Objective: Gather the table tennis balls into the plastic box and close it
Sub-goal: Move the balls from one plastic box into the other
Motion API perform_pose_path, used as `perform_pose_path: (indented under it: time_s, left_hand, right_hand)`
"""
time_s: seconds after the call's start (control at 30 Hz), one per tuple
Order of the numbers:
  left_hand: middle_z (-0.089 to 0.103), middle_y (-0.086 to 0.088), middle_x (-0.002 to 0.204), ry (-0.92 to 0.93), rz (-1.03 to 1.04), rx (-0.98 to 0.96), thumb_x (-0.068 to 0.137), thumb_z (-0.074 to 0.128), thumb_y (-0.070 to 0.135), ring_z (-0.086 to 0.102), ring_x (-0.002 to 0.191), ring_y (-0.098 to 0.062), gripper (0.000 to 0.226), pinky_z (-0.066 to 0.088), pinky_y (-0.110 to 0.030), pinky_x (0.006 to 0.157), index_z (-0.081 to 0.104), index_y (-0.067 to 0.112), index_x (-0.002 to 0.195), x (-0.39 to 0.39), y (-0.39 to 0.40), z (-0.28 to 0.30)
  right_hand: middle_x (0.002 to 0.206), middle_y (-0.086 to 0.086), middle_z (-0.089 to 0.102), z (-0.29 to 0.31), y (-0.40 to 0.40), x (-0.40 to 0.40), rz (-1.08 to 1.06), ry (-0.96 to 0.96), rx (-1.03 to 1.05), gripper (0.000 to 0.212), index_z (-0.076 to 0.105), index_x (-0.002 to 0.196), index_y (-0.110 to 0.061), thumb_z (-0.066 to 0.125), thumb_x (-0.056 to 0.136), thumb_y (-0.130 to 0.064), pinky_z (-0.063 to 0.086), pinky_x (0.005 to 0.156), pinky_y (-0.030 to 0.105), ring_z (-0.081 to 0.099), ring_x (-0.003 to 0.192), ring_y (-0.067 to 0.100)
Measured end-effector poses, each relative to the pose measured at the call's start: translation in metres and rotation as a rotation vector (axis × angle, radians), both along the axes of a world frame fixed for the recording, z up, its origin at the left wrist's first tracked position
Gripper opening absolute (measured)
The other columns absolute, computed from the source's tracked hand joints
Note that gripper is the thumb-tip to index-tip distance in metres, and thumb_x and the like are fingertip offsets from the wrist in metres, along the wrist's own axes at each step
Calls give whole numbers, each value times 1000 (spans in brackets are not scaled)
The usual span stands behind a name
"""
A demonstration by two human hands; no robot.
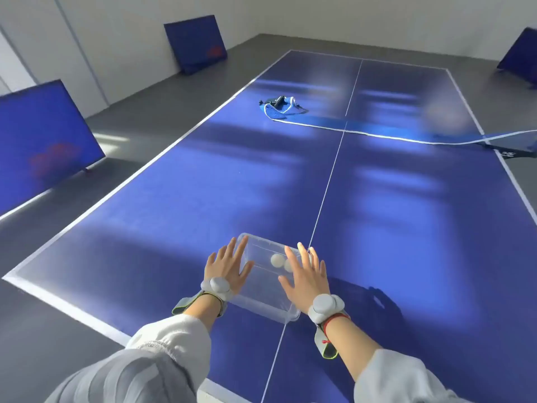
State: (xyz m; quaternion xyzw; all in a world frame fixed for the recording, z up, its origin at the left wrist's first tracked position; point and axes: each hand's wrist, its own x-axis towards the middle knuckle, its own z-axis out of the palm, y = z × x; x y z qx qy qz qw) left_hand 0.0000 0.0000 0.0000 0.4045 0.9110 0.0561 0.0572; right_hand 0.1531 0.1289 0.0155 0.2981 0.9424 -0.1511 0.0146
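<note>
From the head camera I saw both hands flat over the clear plastic box (263, 298), which sat on the blue tabletop (186, 199) near my edge, just left of the white centre line (328, 187). The left hand (225, 267) lay along the box's left side, fingers (232, 250) straight and spread, palm down, and I couldn't tell whether it pressed the lid or only hovered on it. The right hand (305, 274) covered the box's right part, fingers (302, 254) straight and fanned apart too, gripping nothing. Through the clear plastic I made out two white balls (277, 260) inside, side by side near the far end, the second one partly hidden behind my right hand. The box looked to have its lid on top, though I couldn't tell if it was snapped fully shut. Each wrist carried a round grey tracker (322, 308) on a strap, and the right wrist also had a red cord (334, 319). Light grey sleeves (162, 353) covered both forearms. Farther up the tabletop the net (283, 109) lay collapsed in a crumpled blue heap, its white-edged band trailing off to the right edge. Blue barrier boards (43, 138) stood on the grey floor (122, 132) to the left and at the far corners.
</note>
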Motion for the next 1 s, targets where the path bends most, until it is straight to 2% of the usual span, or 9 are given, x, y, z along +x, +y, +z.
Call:
perform_pose_path:
  time_s: [0.13,0.27,0.4,0.5,0.67,0.8,0.9,0.93,1.0]
  left_hand:
    - [23,2,155,-68,89,26,96,23,53,34,134,-22,62,32,-36,105,2,28,149,0,4,3]
    - [31,4,151,-85,110,12,97,23,49,42,127,-22,62,38,-35,97,7,22,149,1,1,3]
    - [41,0,143,-177,165,26,98,25,43,46,122,-24,57,43,-38,89,11,20,149,1,2,7]
    - [43,1,139,-263,208,54,99,26,40,48,120,-24,50,46,-39,83,21,20,145,-4,0,11]
    - [50,4,126,-438,335,271,96,36,38,54,87,-24,35,42,-34,76,46,24,127,-10,1,6]
    - [50,1,94,-488,467,389,94,42,26,46,77,-25,24,37,-31,71,58,17,109,-6,12,5]
    - [45,-1,82,-527,509,430,93,43,20,39,73,-26,19,33,-28,68,54,27,79,-4,16,9]
    - [47,-3,83,-547,525,446,92,42,19,39,72,-26,20,34,-29,68,54,27,79,-5,17,10]
    - [55,-8,91,-566,546,472,93,44,20,46,76,-29,21,35,-28,71,61,18,104,-6,16,9]
  right_hand:
    - [159,11,-4,-11,1,6,-134,18,-104,71,9,149,-28,42,91,-52,18,114,55,2,145,38]
    - [158,13,-7,-18,-2,10,-139,25,-106,71,7,149,-27,38,91,-55,17,114,55,1,145,38]
    - [158,17,1,-15,-11,4,-118,91,-19,71,19,148,-24,49,88,-50,14,113,59,1,144,42]
    - [158,16,-3,-11,-20,-7,-195,103,-74,74,15,148,-23,51,89,-46,17,113,57,1,144,42]
    - [158,18,2,-10,-36,-11,-524,227,-344,81,-1,148,-11,52,92,-35,24,115,45,15,143,37]
    - [158,14,6,-10,-39,-12,-552,256,-357,83,-3,148,-7,52,92,-33,33,112,43,23,142,36]
    - [159,13,-1,-8,-41,-14,-536,261,-375,82,-5,148,-10,52,93,-33,35,109,42,19,143,36]
    - [159,12,-4,-9,-41,-16,-533,257,-380,82,-5,148,-11,52,93,-32,34,109,41,16,143,36]
    - [158,12,-8,-10,-42,-18,-531,256,-393,82,-6,149,-12,51,93,-32,33,110,40,12,144,36]
